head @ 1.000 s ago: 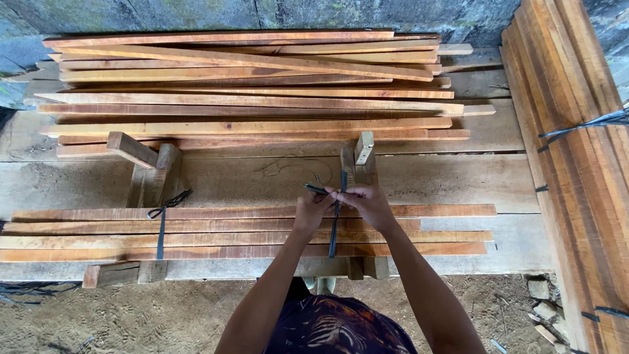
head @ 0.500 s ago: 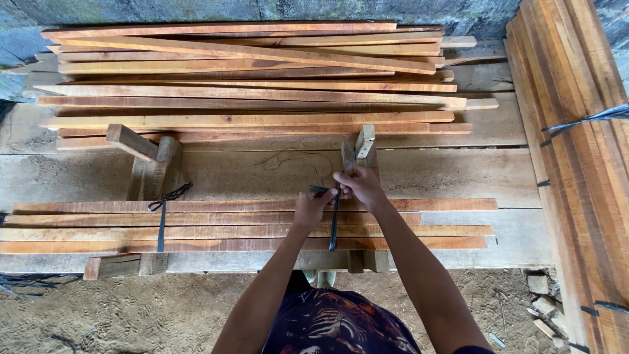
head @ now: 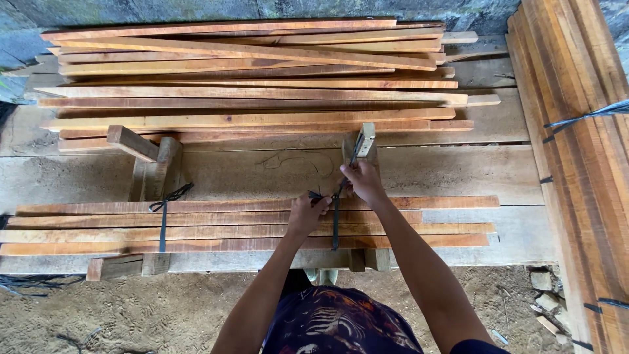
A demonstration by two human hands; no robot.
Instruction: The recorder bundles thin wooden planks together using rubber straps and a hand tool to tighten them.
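Note:
A flat bundle of long reddish wooden slats (head: 216, 226) lies across the near edge of a wide plank bench. A dark strap (head: 336, 223) runs round the bundle near its middle. My left hand (head: 306, 213) pinches the strap's knot on top of the slats. My right hand (head: 362, 181) grips the strap's free end, pulled taut up and away towards an upright wooden block (head: 364, 141). A second dark strap (head: 164, 219) is tied round the bundle at the left.
A loose pile of slats (head: 262, 78) fills the back of the bench. Two angled wooden blocks (head: 147, 160) stand at the left. Another strapped stack of boards (head: 583, 144) runs along the right. Sandy ground and small stones (head: 544, 301) lie below.
My right hand has moved up and away from the left hand, drawing the strap end taut. The view has shifted slightly; the slats have not moved.

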